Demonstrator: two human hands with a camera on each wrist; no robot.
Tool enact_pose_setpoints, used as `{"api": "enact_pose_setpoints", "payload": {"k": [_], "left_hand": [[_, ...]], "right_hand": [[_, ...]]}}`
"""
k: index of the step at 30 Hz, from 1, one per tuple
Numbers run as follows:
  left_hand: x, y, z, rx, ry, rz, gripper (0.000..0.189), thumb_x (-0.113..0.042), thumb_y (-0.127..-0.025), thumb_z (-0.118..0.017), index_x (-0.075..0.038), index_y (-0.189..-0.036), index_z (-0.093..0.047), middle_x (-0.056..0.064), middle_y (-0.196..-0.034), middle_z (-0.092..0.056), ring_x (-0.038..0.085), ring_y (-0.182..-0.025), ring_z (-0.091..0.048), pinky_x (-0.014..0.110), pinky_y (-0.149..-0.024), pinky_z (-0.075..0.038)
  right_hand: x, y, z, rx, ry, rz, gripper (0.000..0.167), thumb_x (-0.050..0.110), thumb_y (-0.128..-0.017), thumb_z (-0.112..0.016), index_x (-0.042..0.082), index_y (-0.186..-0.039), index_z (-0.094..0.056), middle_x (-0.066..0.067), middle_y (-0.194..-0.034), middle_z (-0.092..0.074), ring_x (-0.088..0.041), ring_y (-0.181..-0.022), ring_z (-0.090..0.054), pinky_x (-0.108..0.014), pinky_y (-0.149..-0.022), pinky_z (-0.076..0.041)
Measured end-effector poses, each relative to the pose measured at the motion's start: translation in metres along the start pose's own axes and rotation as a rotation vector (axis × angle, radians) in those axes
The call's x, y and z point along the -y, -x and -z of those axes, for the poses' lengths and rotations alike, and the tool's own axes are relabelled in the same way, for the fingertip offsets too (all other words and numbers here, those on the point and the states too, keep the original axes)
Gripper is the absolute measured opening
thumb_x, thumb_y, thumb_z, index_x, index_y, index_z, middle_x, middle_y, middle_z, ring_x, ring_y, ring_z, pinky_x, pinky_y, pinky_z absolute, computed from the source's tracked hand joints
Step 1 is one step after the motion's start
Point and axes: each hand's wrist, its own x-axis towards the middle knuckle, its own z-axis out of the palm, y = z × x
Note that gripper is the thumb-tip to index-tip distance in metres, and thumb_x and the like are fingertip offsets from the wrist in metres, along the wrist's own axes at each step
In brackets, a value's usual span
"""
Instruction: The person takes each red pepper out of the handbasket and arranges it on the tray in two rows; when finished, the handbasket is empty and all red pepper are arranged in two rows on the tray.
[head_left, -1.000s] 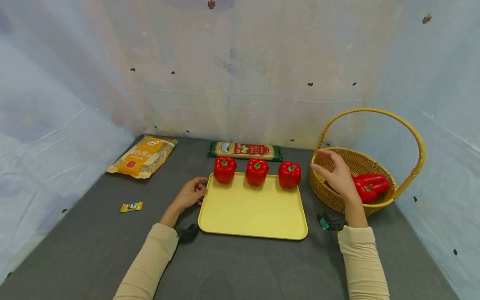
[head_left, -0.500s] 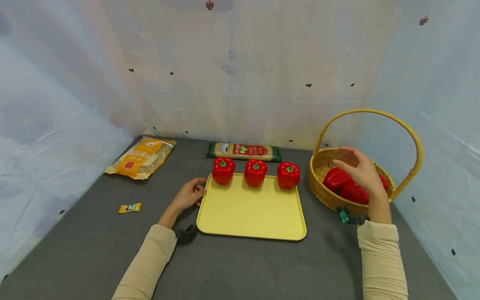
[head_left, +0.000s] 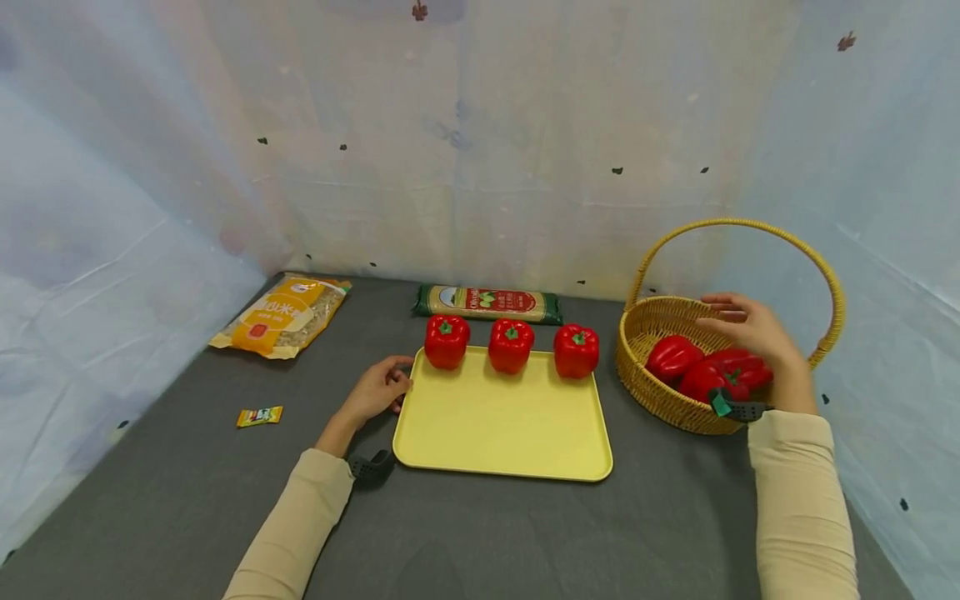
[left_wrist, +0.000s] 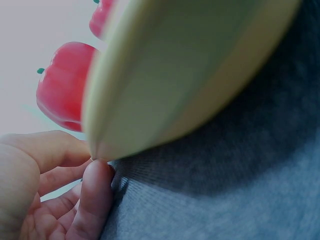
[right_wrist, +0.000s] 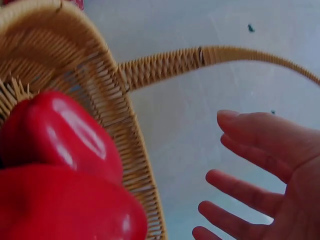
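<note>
My left hand [head_left: 375, 387] is at the left rim of a yellow tray [head_left: 502, 425]. In the left wrist view, its thumb and forefinger pinch the tray's edge [left_wrist: 115, 115]. Along the tray's far side stand three red bell peppers [head_left: 447, 342], stems up. Over the right part of a wicker basket [head_left: 656, 400] hovers my right hand [head_left: 757, 329], holding nothing. Its fingers are spread and slightly bent in the right wrist view, apart from the peppers and the basket's handle. Several red bell peppers [head_left: 673, 358] lie in the basket below it.
The basket's tall arched handle [head_left: 738, 222] rises around the right hand. Behind the tray lies a long pack of pasta [head_left: 487, 303]. A yellow bag of grain [head_left: 285, 317] lies at the back left, a small snack packet [head_left: 259, 416] nearer. Curtains enclose the grey table.
My right hand has moved right across the basket, uncovering more of the peppers in it. The left hand stays at the tray's edge.
</note>
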Motion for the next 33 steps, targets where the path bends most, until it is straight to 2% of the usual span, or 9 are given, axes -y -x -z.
{"api": "enact_pose_setpoints", "payload": {"k": [4, 8, 14, 22, 33], "left_hand": [[0.000, -0.001, -0.001, 0.006, 0.001, 0.008, 0.042, -0.009, -0.093, -0.055, -0.001, -0.133, -0.045, 0.013, -0.087, -0.054, 0.020, -0.059, -0.054, 0.032, -0.051, -0.052], [0.001, -0.001, -0.001, 0.001, -0.002, 0.010, 0.041, -0.009, -0.093, -0.056, -0.002, -0.132, -0.046, 0.013, -0.086, -0.054, 0.020, -0.059, -0.054, 0.032, -0.051, -0.052], [0.003, -0.002, 0.000, 0.000, -0.008, 0.000, 0.041, -0.009, -0.093, -0.056, -0.002, -0.132, -0.046, 0.013, -0.085, -0.054, 0.020, -0.058, -0.054, 0.032, -0.051, -0.052], [0.005, -0.003, -0.001, 0.000, -0.018, 0.003, 0.041, -0.010, -0.093, -0.056, -0.003, -0.132, -0.046, 0.012, -0.084, -0.055, 0.019, -0.057, -0.054, 0.032, -0.051, -0.051], [0.005, -0.003, 0.000, -0.006, -0.016, 0.004, 0.041, -0.010, -0.093, -0.056, -0.003, -0.131, -0.047, 0.012, -0.084, -0.055, 0.019, -0.057, -0.054, 0.032, -0.050, -0.051]], "right_hand": [[-0.006, -0.003, 0.002, 0.015, 0.018, -0.008, 0.059, 0.036, -0.091, -0.058, -0.002, -0.134, -0.043, -0.030, -0.135, -0.040, -0.050, -0.121, -0.038, -0.055, -0.086, -0.044], [-0.012, -0.007, 0.002, 0.036, 0.066, -0.028, 0.061, 0.039, -0.091, -0.058, -0.002, -0.134, -0.044, -0.032, -0.134, -0.040, -0.051, -0.121, -0.036, -0.060, -0.092, -0.037], [-0.020, -0.011, 0.001, 0.065, 0.138, -0.054, 0.063, 0.040, -0.091, -0.057, -0.004, -0.133, -0.043, -0.035, -0.133, -0.038, -0.052, -0.120, -0.036, -0.063, -0.095, -0.031], [-0.034, -0.011, 0.001, 0.092, 0.079, -0.098, 0.066, 0.039, -0.091, -0.057, -0.007, -0.134, -0.039, -0.036, -0.134, -0.035, -0.054, -0.121, -0.032, -0.063, -0.097, -0.030], [-0.047, -0.011, 0.000, 0.159, 0.104, -0.146, 0.069, 0.039, -0.091, -0.058, -0.009, -0.135, -0.036, -0.037, -0.133, -0.035, -0.051, -0.119, -0.034, -0.061, -0.096, -0.031]]}}
